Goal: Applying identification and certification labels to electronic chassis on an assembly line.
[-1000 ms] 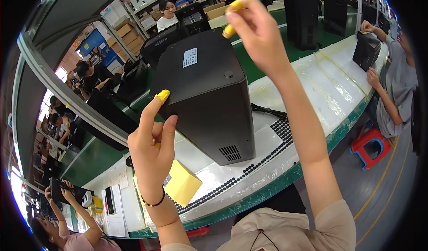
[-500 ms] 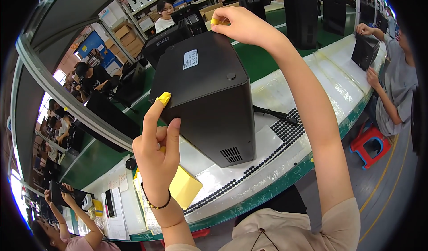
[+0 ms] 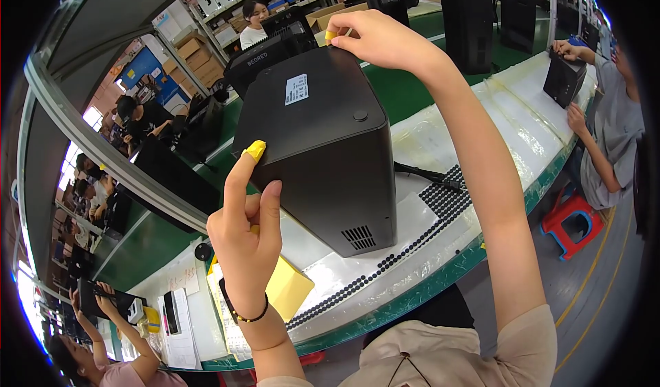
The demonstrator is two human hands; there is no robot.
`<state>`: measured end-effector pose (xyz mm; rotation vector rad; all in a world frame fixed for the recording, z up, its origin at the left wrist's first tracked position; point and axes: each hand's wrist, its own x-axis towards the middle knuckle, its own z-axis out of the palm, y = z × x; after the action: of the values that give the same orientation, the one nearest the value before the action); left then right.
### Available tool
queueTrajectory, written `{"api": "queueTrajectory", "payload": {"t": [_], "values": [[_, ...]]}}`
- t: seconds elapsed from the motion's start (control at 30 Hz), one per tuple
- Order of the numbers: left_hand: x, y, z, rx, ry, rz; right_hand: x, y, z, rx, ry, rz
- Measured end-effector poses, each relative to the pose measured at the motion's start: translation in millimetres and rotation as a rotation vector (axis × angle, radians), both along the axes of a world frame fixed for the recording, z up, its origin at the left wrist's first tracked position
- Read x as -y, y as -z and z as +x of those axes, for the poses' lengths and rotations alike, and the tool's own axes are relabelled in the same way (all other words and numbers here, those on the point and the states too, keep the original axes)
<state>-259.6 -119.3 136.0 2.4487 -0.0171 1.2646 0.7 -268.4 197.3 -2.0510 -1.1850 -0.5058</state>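
hands are working apart on the black box (image 3: 320,174), which is standing on the tabletop (image 3: 519,122) right in front of the person, label (image 3: 297,89) facing up. left hand (image 3: 247,232) is touching the near-left top corner with its index tip, wearing a yellow finger cover (image 3: 255,149); thumb is standing off the index, can't tell if it's brushing the side. right hand (image 3: 385,39) is bunching thumb and index at the far-right top corner; can't tell if anything is sitting between them.

my read: corner work. to do it well, left finger should be bracing lightly so the box isn't twisting, right tips pressing straight down, lining up with the round foot (image 3: 360,116) at the near-right corner.

edges: green rim (image 3: 433,287) is running along the front, rows of black dots (image 3: 447,198) lying between it and the box, so pulling it closer risks dragging over them. cord (image 3: 426,174) is lying just right of the box. second box (image 3: 242,72) is sitting close behind, metal bar (image 3: 106,165) is crowding the left. best room is lying right, past the cord.
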Motion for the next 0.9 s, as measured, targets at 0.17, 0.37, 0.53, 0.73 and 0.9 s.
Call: {"api": "queueTrajectory", "payload": {"t": [0.17,0.37,0.53,0.73,0.9], "values": [[-0.1,-0.4,-1.5,-0.005,-0.001,0.005,11.7,4.2,-14.1,-0.073,-0.07,0.024],[-4.8,3.6,0.6,0.023,0.034,-0.068,15.6,18.7,-16.2,-0.203,-0.088,0.113],[-1.7,4.3,3.6,0.029,0.043,-0.087,-4.3,31.3,-0.5,-0.348,-0.253,0.337],[-1.6,7.7,4.2,0.055,0.068,-0.102,-35.8,41.5,9.7,-0.954,-0.645,0.645],[-1.3,12.0,5.9,0.097,0.082,-0.081,-35.3,43.8,4.4,-0.877,-0.649,0.759]]}}
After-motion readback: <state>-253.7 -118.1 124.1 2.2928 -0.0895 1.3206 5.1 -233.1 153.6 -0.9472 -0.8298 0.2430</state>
